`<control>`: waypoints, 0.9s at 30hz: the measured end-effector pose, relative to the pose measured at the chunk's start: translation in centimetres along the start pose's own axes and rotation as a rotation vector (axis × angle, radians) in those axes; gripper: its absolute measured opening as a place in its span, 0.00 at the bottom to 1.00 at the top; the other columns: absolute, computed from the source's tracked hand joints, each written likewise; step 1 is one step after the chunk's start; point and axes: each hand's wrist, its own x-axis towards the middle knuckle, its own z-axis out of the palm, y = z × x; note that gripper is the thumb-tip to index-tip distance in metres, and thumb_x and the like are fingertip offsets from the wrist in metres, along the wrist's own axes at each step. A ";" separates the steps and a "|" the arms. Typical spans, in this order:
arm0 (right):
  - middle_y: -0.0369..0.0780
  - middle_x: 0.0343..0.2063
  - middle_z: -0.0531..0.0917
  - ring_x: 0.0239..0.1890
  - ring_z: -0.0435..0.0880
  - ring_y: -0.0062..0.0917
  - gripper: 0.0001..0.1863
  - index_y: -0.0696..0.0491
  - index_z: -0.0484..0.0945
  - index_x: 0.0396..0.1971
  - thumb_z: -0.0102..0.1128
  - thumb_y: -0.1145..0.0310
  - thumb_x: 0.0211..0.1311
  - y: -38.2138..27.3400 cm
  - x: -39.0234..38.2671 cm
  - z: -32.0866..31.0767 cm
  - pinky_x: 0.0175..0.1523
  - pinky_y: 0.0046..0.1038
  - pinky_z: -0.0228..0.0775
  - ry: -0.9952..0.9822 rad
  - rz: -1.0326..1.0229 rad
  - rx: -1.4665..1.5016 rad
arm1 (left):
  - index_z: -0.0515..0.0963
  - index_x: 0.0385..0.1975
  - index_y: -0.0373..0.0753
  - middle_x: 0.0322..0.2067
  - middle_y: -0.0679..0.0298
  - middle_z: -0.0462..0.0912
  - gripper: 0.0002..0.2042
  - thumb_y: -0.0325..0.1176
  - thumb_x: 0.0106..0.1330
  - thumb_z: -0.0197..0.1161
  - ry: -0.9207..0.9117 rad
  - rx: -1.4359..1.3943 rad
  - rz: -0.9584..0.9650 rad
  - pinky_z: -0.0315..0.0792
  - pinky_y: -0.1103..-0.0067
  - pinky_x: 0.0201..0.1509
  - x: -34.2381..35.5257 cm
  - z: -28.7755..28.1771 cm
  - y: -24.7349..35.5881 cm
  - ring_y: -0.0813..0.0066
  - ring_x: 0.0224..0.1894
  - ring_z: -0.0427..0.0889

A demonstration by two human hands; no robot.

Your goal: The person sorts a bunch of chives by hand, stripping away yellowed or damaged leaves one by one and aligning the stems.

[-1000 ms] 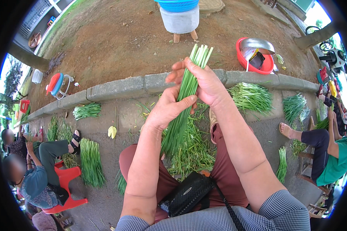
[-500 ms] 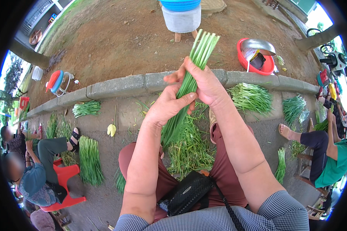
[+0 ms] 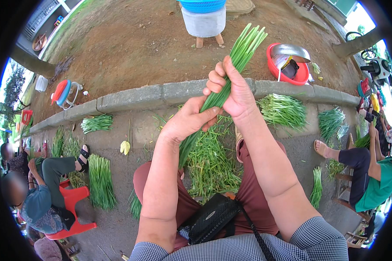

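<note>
Both hands grip one bunch of garlic chives (image 3: pixel 247 45), long green stalks with pale cut ends pointing up and away to the right. My right hand (image 3: pixel 235 89) wraps round its upper part, fingers curled. Lower down, my left hand (image 3: pixel 191 118) closes on the same bunch, its thumb lying across the stalks. The dark leafy ends hang down past my left wrist toward my knee. Beneath, between my legs, lies a loose heap of green trimmings (image 3: pixel 213 167).
Bundles of chives lie on the pavement at right (image 3: pixel 284 112) and left (image 3: pixel 101 185). Beyond runs a stone kerb (image 3: pixel 130 98), then a red basin (image 3: pixel 272 65) and a grey stool-like stand (image 3: pixel 204 21). People sit working on both sides. A black bag (image 3: pixel 211 219) rests on my lap.
The bunch has shifted up and to the right, leaning further over. My right hand's fingers have curled more tightly round it; my left hand stays lower on the stalks.
</note>
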 end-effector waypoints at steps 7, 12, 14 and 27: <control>0.26 0.09 0.51 0.12 0.48 0.14 0.25 0.45 0.54 0.12 0.43 0.45 0.63 -5.3 0.7 -2.5 0.20 0.21 0.49 0.160 -0.257 0.074 | 0.72 0.32 0.34 0.15 0.75 0.66 0.07 0.32 0.62 0.55 0.052 0.189 -0.046 0.56 0.88 0.21 -1.1 -1.4 1.1 0.90 0.18 0.62; 0.26 0.08 0.52 0.11 0.49 0.14 0.26 0.45 0.55 0.11 0.40 0.45 0.63 -10.2 -1.1 -5.3 0.22 0.21 0.48 -0.037 -0.362 0.415 | 0.73 0.35 0.33 0.17 0.73 0.69 0.07 0.29 0.60 0.56 0.181 0.053 0.007 0.56 0.87 0.20 -3.3 -4.0 1.6 0.89 0.17 0.62; 0.26 0.08 0.53 0.10 0.50 0.14 0.25 0.45 0.56 0.10 0.41 0.47 0.64 -11.1 -1.7 -5.6 0.23 0.21 0.48 -0.029 -0.403 0.462 | 0.74 0.33 0.33 0.18 0.71 0.69 0.05 0.27 0.60 0.55 0.247 -0.085 0.032 0.58 0.87 0.21 -4.3 -4.8 1.9 0.88 0.17 0.61; 0.26 0.07 0.53 0.09 0.51 0.15 0.27 0.45 0.56 0.11 0.37 0.43 0.63 -12.3 -2.2 -7.7 0.24 0.24 0.52 0.082 -0.412 0.652 | 0.70 0.23 0.39 0.18 0.69 0.66 0.10 0.36 0.64 0.55 0.444 -0.447 0.456 0.61 0.81 0.25 -3.2 -4.6 1.3 0.83 0.16 0.61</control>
